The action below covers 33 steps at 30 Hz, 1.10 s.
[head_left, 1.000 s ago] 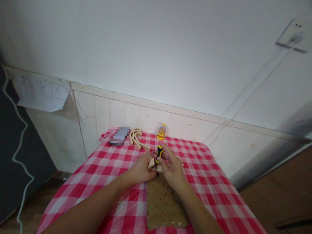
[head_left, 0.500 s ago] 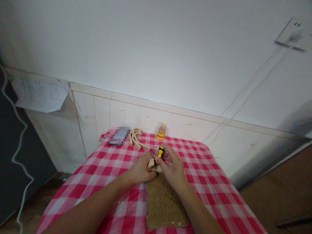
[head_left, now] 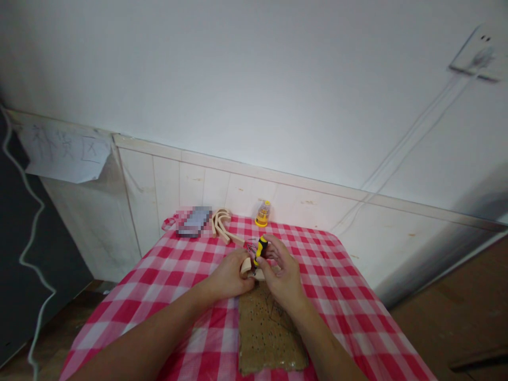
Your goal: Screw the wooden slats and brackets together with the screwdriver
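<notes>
My left hand [head_left: 230, 275] is closed on a small pale wooden piece [head_left: 246, 265] and holds it down near the far end of a brown perforated board [head_left: 266, 333]. My right hand [head_left: 282, 272] grips a yellow and black screwdriver [head_left: 260, 248], nearly upright with its tip down at the wooden piece. Both hands touch at the middle of the red and white checked table [head_left: 170, 280].
Curved pale wooden strips [head_left: 222, 223] lie at the table's far edge beside a blurred flat object [head_left: 193, 221]. A small yellow-capped clear case [head_left: 262, 212] stands against the white panelled wall. A white cable [head_left: 29, 238] hangs at the left. A wall socket [head_left: 482, 53] is upper right.
The screwdriver handle has turned slightly in my right hand's fingers and sits a little lower than a second ago. My left hand has stayed put.
</notes>
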### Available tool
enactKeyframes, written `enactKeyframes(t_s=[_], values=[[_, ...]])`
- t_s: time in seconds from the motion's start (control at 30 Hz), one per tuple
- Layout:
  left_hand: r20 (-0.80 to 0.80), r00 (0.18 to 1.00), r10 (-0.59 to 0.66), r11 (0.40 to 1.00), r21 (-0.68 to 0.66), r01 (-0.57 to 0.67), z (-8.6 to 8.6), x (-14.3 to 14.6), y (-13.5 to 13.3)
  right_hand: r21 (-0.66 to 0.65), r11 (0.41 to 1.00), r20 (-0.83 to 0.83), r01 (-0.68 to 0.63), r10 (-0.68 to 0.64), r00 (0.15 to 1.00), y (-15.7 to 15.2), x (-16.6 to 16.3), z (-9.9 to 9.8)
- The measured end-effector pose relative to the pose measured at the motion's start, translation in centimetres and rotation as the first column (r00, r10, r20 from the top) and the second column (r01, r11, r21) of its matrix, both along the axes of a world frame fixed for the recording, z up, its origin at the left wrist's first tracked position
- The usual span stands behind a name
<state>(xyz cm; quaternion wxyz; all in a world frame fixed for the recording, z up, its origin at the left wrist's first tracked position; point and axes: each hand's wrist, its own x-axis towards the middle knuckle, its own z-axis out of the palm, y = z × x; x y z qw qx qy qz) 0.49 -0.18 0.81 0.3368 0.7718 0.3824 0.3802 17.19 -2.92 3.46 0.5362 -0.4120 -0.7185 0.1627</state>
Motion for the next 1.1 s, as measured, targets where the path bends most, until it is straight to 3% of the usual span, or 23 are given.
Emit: enactKeyframes(t_s=[0.27,0.7,1.1], values=[[-0.002,1.0,-0.006,1.0,0.015,0.006,0.5,0.1,-0.3,0.047,0.995,0.007,0.09,-0.091,0.996,0.3,0.0,0.2],[-0.021,1.0,-0.006,0.999,0.039,0.007,0.2,0.0,-0.1,-0.002,1.0,0.012,-0.026,0.026,1.0,-0.4,-0.3,-0.5],[-0.007,1.0,-0.017,0.998,0.057,0.017,0.1,0.1,0.0,0.106,0.994,0.144,0.037,-0.052,0.988,-0.3,-0.7,0.6]])
